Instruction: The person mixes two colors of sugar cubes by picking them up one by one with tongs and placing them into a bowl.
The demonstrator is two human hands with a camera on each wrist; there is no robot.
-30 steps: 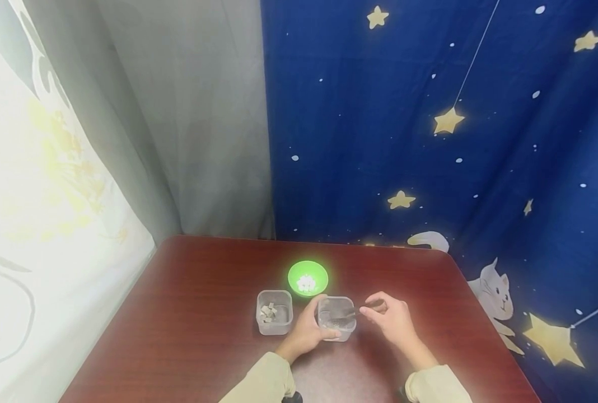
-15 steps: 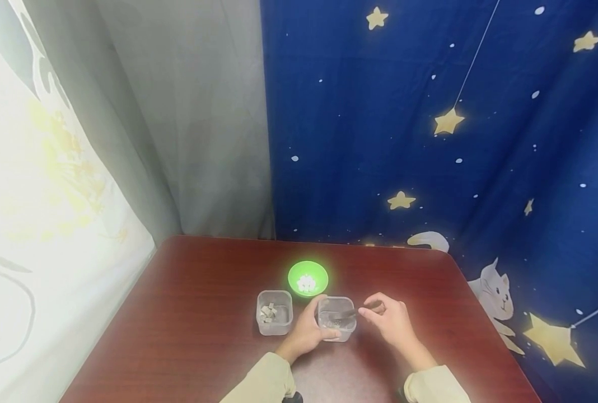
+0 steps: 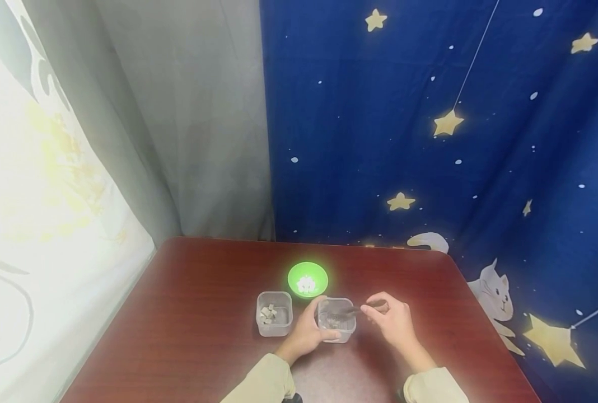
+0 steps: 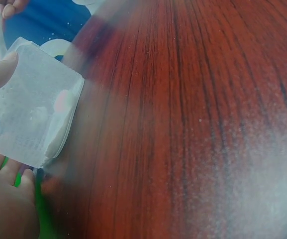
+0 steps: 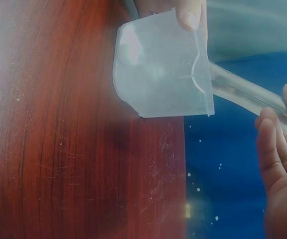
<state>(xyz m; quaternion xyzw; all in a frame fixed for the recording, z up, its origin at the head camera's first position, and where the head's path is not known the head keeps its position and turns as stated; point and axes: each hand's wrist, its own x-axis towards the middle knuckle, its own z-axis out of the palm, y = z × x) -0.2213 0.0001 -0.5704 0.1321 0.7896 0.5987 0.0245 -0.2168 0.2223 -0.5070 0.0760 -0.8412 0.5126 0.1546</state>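
My left hand (image 3: 306,331) grips the side of a clear square plastic container (image 3: 343,336), its thumb on the near wall. Low in that container something pale and speckled shows; what it is cannot be made out. From the right, my right hand (image 3: 393,322) pinches the grey, flat handle of a long utensil (image 5: 250,92) between thumb and fingers. Its far end reaches over the rim into the container, blurred, so its kind is unclear. Seen from the left wrist, the container (image 4: 31,99) hides most of the utensil.
Left of my left hand stands a second clear container (image 3: 274,330) with several pale, greyish chunks (image 3: 268,313). Behind the two containers sits a green bowl (image 3: 299,270) holding white pieces (image 3: 306,284). All rest on a reddish-brown table (image 3: 203,313), with curtains (image 3: 218,140) beyond its far edge.
The utensil's end shifts slightly inside the container, and my right hand moves a little with it. My left hand keeps its grip in the same place.
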